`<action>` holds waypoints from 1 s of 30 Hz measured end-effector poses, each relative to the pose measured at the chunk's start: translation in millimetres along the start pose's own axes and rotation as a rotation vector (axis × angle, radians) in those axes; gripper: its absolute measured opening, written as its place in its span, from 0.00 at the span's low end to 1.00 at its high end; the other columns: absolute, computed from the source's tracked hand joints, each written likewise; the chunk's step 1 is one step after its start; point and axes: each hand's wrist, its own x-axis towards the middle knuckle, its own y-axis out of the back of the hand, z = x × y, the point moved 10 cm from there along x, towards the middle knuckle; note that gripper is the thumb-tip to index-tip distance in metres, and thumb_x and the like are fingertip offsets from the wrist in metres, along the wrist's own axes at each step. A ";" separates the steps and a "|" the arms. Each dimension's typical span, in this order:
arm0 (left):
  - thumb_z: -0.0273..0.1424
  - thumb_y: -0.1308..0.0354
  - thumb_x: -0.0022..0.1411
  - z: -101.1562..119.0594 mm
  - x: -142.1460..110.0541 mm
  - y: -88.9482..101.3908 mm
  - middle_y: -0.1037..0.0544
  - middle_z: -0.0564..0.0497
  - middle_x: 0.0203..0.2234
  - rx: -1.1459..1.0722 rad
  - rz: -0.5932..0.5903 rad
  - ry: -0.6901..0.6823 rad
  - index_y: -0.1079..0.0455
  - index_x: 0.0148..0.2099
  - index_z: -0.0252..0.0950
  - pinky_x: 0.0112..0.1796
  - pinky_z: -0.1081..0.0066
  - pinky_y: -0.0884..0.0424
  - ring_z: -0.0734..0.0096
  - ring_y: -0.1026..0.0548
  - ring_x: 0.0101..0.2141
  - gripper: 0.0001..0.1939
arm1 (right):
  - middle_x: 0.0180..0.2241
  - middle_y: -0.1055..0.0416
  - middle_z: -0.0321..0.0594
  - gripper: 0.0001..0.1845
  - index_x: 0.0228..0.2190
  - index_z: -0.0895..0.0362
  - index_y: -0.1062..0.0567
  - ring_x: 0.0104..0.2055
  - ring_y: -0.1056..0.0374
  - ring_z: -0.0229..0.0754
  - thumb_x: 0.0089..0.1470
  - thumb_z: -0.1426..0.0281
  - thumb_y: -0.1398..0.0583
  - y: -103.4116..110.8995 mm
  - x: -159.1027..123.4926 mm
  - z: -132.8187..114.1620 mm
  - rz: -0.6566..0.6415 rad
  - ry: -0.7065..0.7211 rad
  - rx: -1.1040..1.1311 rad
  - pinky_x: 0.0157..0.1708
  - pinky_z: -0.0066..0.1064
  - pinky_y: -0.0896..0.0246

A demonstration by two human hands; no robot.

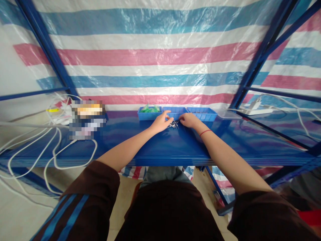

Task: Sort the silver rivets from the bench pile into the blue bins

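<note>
A small pile of thin, shiny metal pieces (175,125) lies on the blue tabletop; their exact kind is too small to make out. At the pile's left edge is my left hand (160,123), thumb and fingers apart, nothing visible between them. My right hand (190,120) is just right of the pile, its fingers bent down and pinched together; whatever they hold is hidden. Behind the hands stand three blue bins in a row: the left bin (146,116) with green plastic bags, the middle bin (179,109) partly covered by my hands, and the right bin (209,116) with small pieces inside.
The blue table (173,147) has a raised front edge. White cables (59,147) loop over its left end, near blurred items (87,118). On the right are a clear plastic lid (229,114) and a white power strip (258,108). Blue metal posts frame both sides.
</note>
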 end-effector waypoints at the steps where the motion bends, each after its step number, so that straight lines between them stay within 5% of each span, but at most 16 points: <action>1: 0.34 0.46 0.62 0.0 -0.1 -0.7 0.25 0.49 0.38 0.002 -0.006 -0.002 0.41 0.57 0.35 0.37 0.71 0.31 0.75 0.27 0.28 0.22 | 0.40 0.23 0.48 0.17 0.41 0.59 0.21 0.43 0.28 0.48 0.52 0.75 0.45 -2.3 0.3 0.1 -0.016 -0.005 -0.014 0.45 0.33 0.38; 12: 0.32 0.46 0.61 3.6 -0.6 -5.7 0.24 0.49 0.37 0.057 -0.047 -0.050 0.37 0.54 0.34 0.38 0.71 0.31 0.76 0.28 0.28 0.20 | 0.40 0.24 0.56 0.14 0.37 0.64 0.22 0.42 0.29 0.52 0.52 0.78 0.46 6.5 -4.0 -2.4 0.019 -0.020 -0.038 0.42 0.34 0.38; 17: 0.31 0.44 0.60 3.2 -0.1 -7.0 0.24 0.48 0.37 0.065 -0.032 -0.075 0.32 0.50 0.34 0.38 0.70 0.30 0.75 0.28 0.29 0.16 | 0.42 0.24 0.52 0.17 0.43 0.63 0.25 0.43 0.29 0.47 0.53 0.80 0.48 27.6 -5.8 -9.0 0.159 0.010 0.229 0.45 0.33 0.38; 24: 0.34 0.44 0.60 7.8 -0.6 -6.2 0.23 0.49 0.34 0.049 -0.037 -0.092 0.29 0.44 0.34 0.37 0.70 0.30 0.72 0.27 0.31 0.12 | 0.29 0.25 0.41 0.07 0.29 0.60 0.25 0.31 0.30 0.40 0.50 0.69 0.42 31.0 -4.1 -22.9 0.207 0.159 0.751 0.34 0.30 0.35; 30: 0.35 0.45 0.61 11.3 0.2 -3.6 0.23 0.48 0.36 0.001 -0.026 -0.112 0.28 0.41 0.33 0.38 0.70 0.31 0.71 0.26 0.33 0.11 | 0.29 0.24 0.42 0.13 0.25 0.60 0.23 0.31 0.30 0.40 0.43 0.62 0.37 37.4 -7.7 -26.8 0.226 0.174 0.932 0.35 0.32 0.36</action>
